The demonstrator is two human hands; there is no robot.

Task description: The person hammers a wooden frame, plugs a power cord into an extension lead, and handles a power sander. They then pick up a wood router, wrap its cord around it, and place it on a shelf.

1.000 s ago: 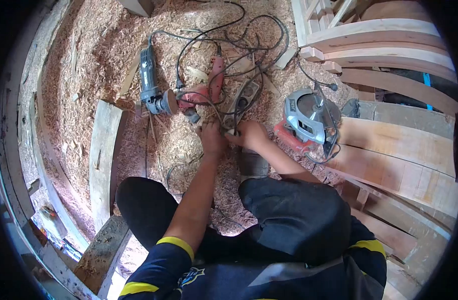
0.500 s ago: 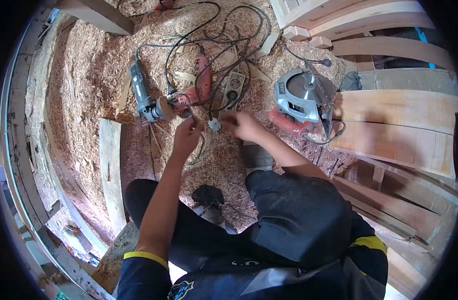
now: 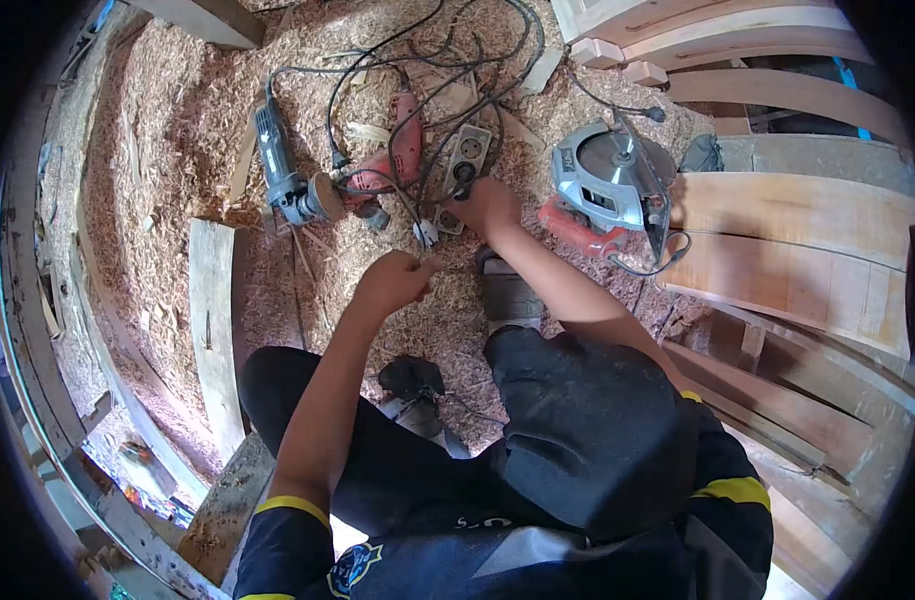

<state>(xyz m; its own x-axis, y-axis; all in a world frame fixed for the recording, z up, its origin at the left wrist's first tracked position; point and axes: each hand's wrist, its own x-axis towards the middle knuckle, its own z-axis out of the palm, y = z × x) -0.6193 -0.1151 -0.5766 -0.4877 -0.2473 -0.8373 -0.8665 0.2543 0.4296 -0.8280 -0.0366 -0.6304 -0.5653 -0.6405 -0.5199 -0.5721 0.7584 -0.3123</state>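
My right hand (image 3: 489, 210) reaches over the lower part of a grey power strip (image 3: 468, 148), its fingers curled against the strip and hiding part of it. A black plug (image 3: 464, 172) sits in one of the strip's sockets. Just left of these fingers is a white plug (image 3: 425, 234) on a cord. Below the white plug, my left hand (image 3: 392, 281) is closed with its fingertips pressed together; anything in them is too small to make out. A red drill (image 3: 401, 145) lies beyond, tangled among black cords. Left of it rests an angle grinder (image 3: 282, 165) with a round disc.
A circular saw (image 3: 607, 185) with a red handle lies to the right. Wooden planks (image 3: 787, 215) are stacked beyond it. Wood shavings cover the floor (image 3: 177, 130). A short wooden beam (image 3: 215, 320) lies at left, and a loose black plug (image 3: 656, 114) is near the saw.
My left hand has come down and slightly right, below the white plug. My right hand has shifted from beside the white plug up onto the power strip. The white plug has tilted and risen slightly.
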